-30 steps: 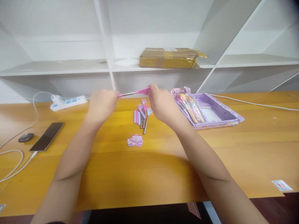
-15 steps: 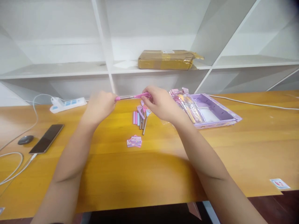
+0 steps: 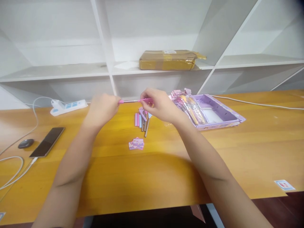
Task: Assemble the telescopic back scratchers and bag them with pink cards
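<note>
A pink back scratcher [image 3: 131, 101] with a thin metal rod is held level above the table between my two hands. My left hand [image 3: 104, 107] is closed around its pink handle end, with only the tip of the handle showing. At the other end, my right hand [image 3: 159, 104] pinches the pink head, which the fingers partly hide. Below lie several back scratcher parts: metal rods with small claw heads [image 3: 146, 126], and purple, pink and blue handle sleeves [image 3: 138, 120] side by side. A small pile of printed pink-purple cards [image 3: 136, 143] rests nearer to me.
A purple open box [image 3: 228, 121] stands right, with bagged back scratchers [image 3: 190, 109] over its left side. At left are a power strip [image 3: 68, 107], a phone [image 3: 47, 142], a black mouse [image 3: 26, 143] and white cables. A taped carton [image 3: 168, 60] sits on the shelf.
My right hand has shifted its fingers slightly left on the pink head, which now shows less. The left hand keeps its hold on the handle end.
</note>
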Demonstrator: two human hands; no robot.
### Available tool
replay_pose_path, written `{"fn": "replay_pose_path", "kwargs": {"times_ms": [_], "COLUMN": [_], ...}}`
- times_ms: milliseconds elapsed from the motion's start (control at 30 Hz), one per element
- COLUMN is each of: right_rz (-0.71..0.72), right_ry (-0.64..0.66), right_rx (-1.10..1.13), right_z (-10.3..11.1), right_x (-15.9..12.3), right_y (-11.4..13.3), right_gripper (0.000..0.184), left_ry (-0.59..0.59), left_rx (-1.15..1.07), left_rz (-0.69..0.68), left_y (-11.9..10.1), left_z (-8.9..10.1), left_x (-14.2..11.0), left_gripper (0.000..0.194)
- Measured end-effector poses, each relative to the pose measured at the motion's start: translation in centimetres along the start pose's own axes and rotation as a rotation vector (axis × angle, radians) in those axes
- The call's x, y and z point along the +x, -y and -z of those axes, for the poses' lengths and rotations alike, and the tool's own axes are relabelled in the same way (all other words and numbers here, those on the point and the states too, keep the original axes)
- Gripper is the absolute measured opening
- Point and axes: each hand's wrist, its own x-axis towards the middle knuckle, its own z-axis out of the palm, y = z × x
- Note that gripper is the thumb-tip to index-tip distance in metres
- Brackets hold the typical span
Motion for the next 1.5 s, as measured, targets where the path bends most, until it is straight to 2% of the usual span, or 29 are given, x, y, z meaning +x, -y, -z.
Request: {"fn": "replay_pose_path", "kwargs": {"times_ms": [300, 400, 500, 600, 667, 733, 767, 833, 900, 1000, 1167, 1367, 1500], "right_rz": [-0.038, -0.043, -0.081, -0.184, -0.29, -0.385, -0.415, -0.442, -0.433, -0.42, -0.562, -0.599, -0.644], "right_ry": [0.074, 0.069, 0.005, -0.107, -0.198, -0.353, -0.445, -0.551, -0.597, -0.633, -0.594, -0.69, -0.708], "right_rx": [-0.095, -0.114, -0.124, -0.142, -0.16, -0.181, -0.2, -0.219, -0.192, -0.163, -0.185, -0.06, -0.076], "right_z": [1.7, 2.6, 4.2, 7.0, 9.4, 12.0, 13.3, 15.2, 16.4, 16.9, 16.8, 16.8, 16.9], "right_x": [-0.1, 0.0, 0.1, -0.7, -1.8, -3.6, -4.5, -6.4, -7.7, -8.6, -8.5, -8.2, -8.0], "right_y": [0.0, -1.1, -3.1, -5.3, -6.5, -7.4, -7.8, -8.2, -8.3, -8.5, -9.9, -10.9, -10.9], "right_gripper": [0.016, 0.018, 0.016, 0.011, 0.006, 0.008, 0.011, 0.014, 0.015, 0.014, 0.018, 0.018, 0.012], "left_ry": [-0.023, -0.039, -0.055, -0.108, -0.173, -0.232, -0.263, -0.323, -0.367, -0.354, -0.294, -0.311, -0.317], "left_rx": [0.007, 0.037, 0.046, 0.066, 0.094, 0.104, 0.086, 0.044, 0.016, -0.002, -0.022, 0.069, 0.082], "left_rz": [-0.004, 0.034, 0.085, 0.146, 0.195, 0.265, 0.307, 0.356, 0.36, 0.333, 0.254, 0.233, 0.231], "left_y": [0.2, 0.2, 0.9, 3.3, 6.1, 9.4, 11.1, 13.8, 15.2, 14.7, 12.2, 12.8, 12.9], "left_z": [-0.6, -1.4, -2.0, -1.6, -0.9, -0.1, 0.2, 0.5, 0.6, 0.8, 1.1, 0.5, 0.5], "left_x": [0.4, 1.1, 2.0, 2.3, 1.9, 1.0, 0.5, -0.4, -1.0, -1.2, -0.8, -0.5, -0.6], "left_gripper": [0.052, 0.054, 0.053, 0.055, 0.06, 0.062, 0.06, 0.049, 0.042, 0.042, 0.042, 0.035, 0.032]}}
